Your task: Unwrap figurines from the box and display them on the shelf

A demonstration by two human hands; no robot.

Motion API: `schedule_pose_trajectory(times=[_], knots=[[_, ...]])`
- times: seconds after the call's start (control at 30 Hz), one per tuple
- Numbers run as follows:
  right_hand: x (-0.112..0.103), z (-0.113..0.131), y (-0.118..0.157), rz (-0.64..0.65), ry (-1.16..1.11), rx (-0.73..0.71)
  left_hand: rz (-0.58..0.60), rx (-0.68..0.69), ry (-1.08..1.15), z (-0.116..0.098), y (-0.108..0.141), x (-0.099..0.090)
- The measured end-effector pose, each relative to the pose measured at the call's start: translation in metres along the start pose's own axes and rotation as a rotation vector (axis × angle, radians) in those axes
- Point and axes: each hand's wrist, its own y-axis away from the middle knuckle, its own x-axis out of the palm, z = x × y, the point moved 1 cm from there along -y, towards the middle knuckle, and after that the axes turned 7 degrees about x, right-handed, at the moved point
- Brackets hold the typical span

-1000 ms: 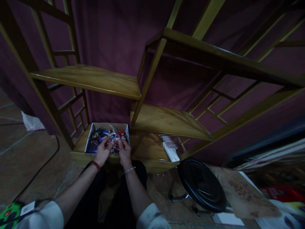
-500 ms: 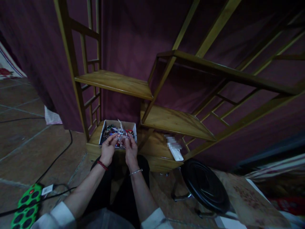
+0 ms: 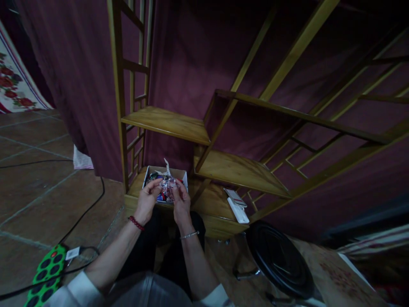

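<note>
The left hand (image 3: 148, 201) pinches one side of a clear, shiny trinket (image 3: 168, 187) between thumb and fingers, and the right hand (image 3: 181, 204) pinches the other side in the same way. The trinket hangs between the two hands, over a white-walled box (image 3: 181, 173); its exact shape is too small to tell. A pale, twisted strand (image 3: 167, 167) rises just beyond it, and whether the two are joined is unclear. A red beaded bracelet (image 3: 136, 223) circles the left wrist, a thin pale one (image 3: 189, 235) the right.

Inside the box lies a jumble of small items in blue, red and dark green, partly hidden by the hands. The box sits at the left end of the lowest board (image 3: 212, 200) of a wooden shelf unit. Toward that board's right end lie a white object (image 3: 239, 212) and, touching it, a flat piece with a red stripe (image 3: 235, 197).

Higher boards step up behind, in front of a purple curtain (image 3: 182, 55). A round black stool (image 3: 279, 260) stands to the right of the unit. On the tiled floor to the left are a green power strip (image 3: 46, 275) and a black cable (image 3: 86, 213).
</note>
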Motion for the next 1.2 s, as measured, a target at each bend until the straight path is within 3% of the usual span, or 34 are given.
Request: schedule_pose_trajectory(times=[0.5,1.0,1.2], knots=[[0.024,0.028,0.006,0.009,-0.084,0.008,0.134,0.045,0.037,-0.033,-0.005,0.000],[0.028,0.033,0.007,0.039,-0.095,0.003,0.010,0.029,-0.083,-0.045,-0.004,0.003],[0.027,0.033,0.006,0.054,-0.152,-0.004,0.017,0.067,-0.084,-0.046,-0.001,0.006]])
